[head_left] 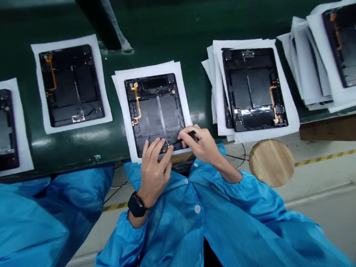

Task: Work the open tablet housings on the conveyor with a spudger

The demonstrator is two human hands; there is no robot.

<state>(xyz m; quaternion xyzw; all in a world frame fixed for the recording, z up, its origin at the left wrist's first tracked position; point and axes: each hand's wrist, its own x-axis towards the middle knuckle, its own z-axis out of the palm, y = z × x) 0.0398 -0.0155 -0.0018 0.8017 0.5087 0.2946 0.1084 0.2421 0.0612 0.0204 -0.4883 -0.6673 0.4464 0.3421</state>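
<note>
An opened tablet housing (148,119) lies on white sheets (120,97) in front of me, its black inside facing up. An orange flex cable (138,103) runs down its left side, and a pale strip crosses the middle. My left hand (156,167) rests its outstretched fingertips on the housing's near edge, beside a small circuit board (165,146). Just right of that board, my right hand (201,144) pinches at the near right corner. A thin dark piece shows by its fingertips; whether it is a tool or a cable I cannot make out.
More opened tablets on white sheets lie along the green bench: one at back left (67,84), a stack to the right (254,87), another at far right (353,44). At left, a person in a blue coat (23,229) works beside another tablet (1,129). A round wooden stool (271,162) stands below.
</note>
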